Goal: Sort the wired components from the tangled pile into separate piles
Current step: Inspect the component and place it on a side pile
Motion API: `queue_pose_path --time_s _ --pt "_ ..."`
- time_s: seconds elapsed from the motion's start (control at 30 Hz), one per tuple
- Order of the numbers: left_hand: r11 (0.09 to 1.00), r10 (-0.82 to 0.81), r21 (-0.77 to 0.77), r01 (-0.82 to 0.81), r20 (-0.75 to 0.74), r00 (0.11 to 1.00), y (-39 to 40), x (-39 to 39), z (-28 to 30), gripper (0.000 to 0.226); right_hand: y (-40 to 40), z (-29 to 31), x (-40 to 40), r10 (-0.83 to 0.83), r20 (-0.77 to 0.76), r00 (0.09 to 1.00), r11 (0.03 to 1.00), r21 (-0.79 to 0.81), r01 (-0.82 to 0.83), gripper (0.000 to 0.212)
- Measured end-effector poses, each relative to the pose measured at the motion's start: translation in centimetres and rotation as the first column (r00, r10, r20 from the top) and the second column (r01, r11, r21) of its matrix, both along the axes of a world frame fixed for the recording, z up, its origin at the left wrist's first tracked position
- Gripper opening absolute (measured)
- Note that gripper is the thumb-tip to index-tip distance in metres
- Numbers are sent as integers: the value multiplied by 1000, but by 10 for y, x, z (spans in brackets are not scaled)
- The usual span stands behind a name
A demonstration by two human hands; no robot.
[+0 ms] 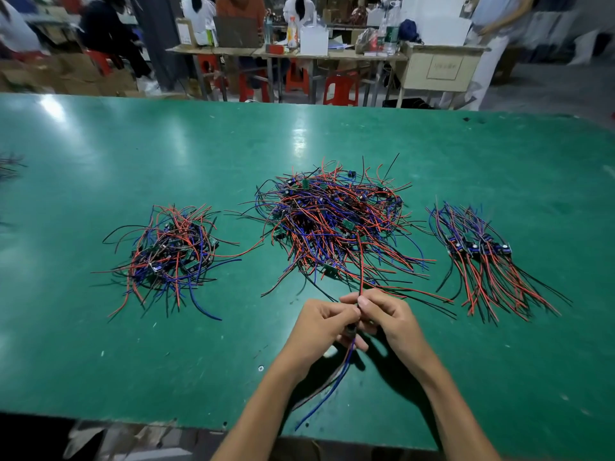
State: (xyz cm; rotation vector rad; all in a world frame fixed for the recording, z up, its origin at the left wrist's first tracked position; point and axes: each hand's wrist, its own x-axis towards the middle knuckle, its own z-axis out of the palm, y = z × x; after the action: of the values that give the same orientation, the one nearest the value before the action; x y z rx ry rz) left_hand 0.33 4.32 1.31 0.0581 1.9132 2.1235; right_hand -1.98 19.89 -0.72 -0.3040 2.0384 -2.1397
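Note:
A large tangled pile (pixel 336 221) of red, blue and black wires with small green boards lies at the table's centre. A smaller loose pile (pixel 171 254) sits to its left. On the right, a neater pile (pixel 482 257) has its wires laid roughly parallel. My left hand (pixel 319 327) and my right hand (pixel 389 321) meet near the front, both pinching one wired component (pixel 347 357). Its red wire runs up into the central pile. Blue, red and black wires hang down between my wrists. The component's board is mostly hidden by my fingers.
The green table (pixel 100 361) has its front edge close to my forearms. A few wires (pixel 8 166) show at the far left edge. Beyond the table stand red stools (pixel 341 89), cluttered benches (pixel 299 51) and seated people.

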Motion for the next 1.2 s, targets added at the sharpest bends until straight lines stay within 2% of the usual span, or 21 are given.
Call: queue_pose_path --time_s 0.1,0.27,0.43,0.6,0.67,0.73,0.8,0.87,0.93,1.0,1.03,1.1,1.2 --pt "999 3 -43 -4 -18 1000 5 2 -1 30 -2 -2 -2 -50 7 999 998 24 50 23" --pt "1000 -20 -24 20 25 999 1 0 2 25 -7 2 -9 -160 32 987 984 80 157 24" --pt "994 -100 -38 102 46 994 -4 0 3 16 -11 12 -24 -292 -43 956 945 145 295 27" --pt "977 -162 -136 164 29 986 -1 3 4 16 -10 21 -43 -501 109 859 863 134 486 30" --pt "982 -141 -126 143 21 990 -1 4 3 17 -10 24 -46 -464 175 868 885 106 452 29" --pt "993 -85 -80 85 3 996 -1 5 2 21 -8 28 -45 -362 248 898 926 -15 378 30" --pt "1000 17 9 -17 1 1000 -2 5 1 25 -4 26 -41 -276 257 926 945 -105 311 32" --pt "981 133 138 -138 42 990 -6 2 2 26 -3 19 -31 -272 193 943 959 -28 283 32" --pt "908 204 338 -247 157 966 -12 -2 2 25 -5 5 -17 -296 -41 954 930 214 298 16" --pt "803 248 489 -340 244 937 -17 -7 0 24 -9 -5 -2 -148 -285 947 852 450 269 18" --pt "765 274 522 -376 264 925 -19 -8 0 24 -12 -6 3 -69 -332 941 825 512 241 24" --pt "744 319 526 -413 263 911 -18 -8 -2 23 -21 -4 8 -23 -345 938 823 526 214 36" --pt "760 324 517 -394 223 919 -16 -5 -1 21 -29 -1 10 -112 -339 934 905 354 237 36"
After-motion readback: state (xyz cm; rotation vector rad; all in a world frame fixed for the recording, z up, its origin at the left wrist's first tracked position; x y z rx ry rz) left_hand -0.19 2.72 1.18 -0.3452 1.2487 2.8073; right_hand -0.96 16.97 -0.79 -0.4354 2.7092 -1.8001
